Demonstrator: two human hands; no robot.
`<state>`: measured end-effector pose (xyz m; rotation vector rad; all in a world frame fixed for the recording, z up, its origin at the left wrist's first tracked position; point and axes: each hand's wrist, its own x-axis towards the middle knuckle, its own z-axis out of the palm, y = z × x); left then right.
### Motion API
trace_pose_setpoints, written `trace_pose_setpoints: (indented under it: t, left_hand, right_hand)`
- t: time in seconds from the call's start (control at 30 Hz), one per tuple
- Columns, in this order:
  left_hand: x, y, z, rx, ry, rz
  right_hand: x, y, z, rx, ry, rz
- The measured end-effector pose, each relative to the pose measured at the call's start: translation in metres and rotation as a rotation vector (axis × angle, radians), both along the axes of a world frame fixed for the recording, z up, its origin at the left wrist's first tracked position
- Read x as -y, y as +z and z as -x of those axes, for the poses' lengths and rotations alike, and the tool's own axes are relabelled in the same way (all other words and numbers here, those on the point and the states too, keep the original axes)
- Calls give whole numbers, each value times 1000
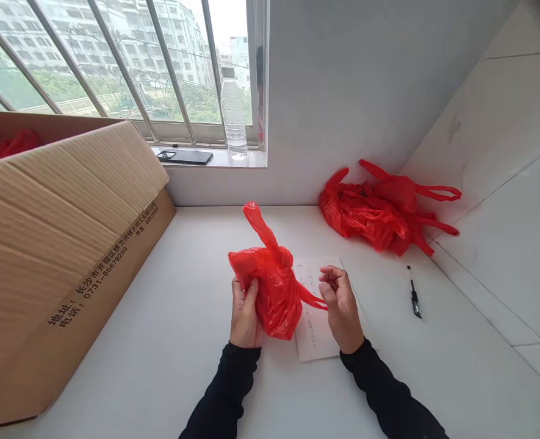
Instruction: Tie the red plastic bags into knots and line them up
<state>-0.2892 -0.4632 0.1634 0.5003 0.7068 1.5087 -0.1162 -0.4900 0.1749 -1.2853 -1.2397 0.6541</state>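
Note:
A red plastic bag (279, 299), tied in a knot near its top, is held above the white table. My left hand (246, 311) grips its left side, with the thumb in front and the other fingers behind. One twisted handle sticks up from the knot, while the other stretches right toward my right hand (342, 308). That hand has curled fingers, with its thumb apart from the fingertips. Where the right handle meets it, the end is hidden. What is inside the bag cannot be seen. Beneath lies a white sheet of paper (318, 341) with rows of writing.
At left stands a large cardboard box (82, 213) with red plastic inside. A pile of red plastic bags (370, 210) lies against the wall at back right. A black pen (415, 299) rests on the right. The windowsill holds a phone (187, 157) and a water bottle (234, 116).

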Motion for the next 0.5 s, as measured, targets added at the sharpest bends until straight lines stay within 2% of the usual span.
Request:
trace_pose_setpoints:
  t: [0.07,0.13,0.23,0.37,0.5]
  left_hand:
    - [-1,0,2,9,52,15]
    - [0,3,3,24,53,43]
    - [3,9,0,66,-66,81]
    - [9,15,-5,120,-229,102]
    - [11,12,-7,27,-299,49]
  right_hand:
    - [5,0,4,127,24,-10]
    - [8,0,9,225,105,-11]
    - [8,-2,16,290,214,28]
    - [4,-3,19,172,269,107]
    - [3,-1,15,41,212,105]
